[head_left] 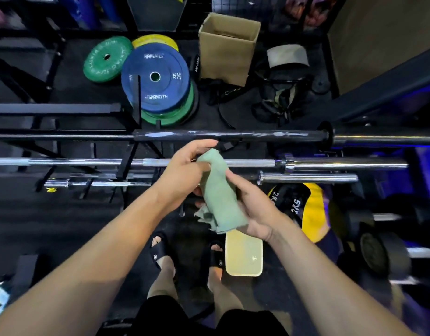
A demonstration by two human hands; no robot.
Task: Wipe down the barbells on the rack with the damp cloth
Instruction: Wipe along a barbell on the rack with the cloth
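- Both hands, left hand (185, 170) and right hand (251, 212), clench the bunched green cloth (217, 195) near the barbells (245, 163).
- Cloth touches no bar; wiping apparently remains.

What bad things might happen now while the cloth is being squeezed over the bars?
1. Both hands, left hand and right hand, hold the green cloth above the feet in open sandals; drips could make the floor slippery.
2. The pale tub sits right beside one foot and might get kicked.
3. Wet chrome bar could be slippery to grip.
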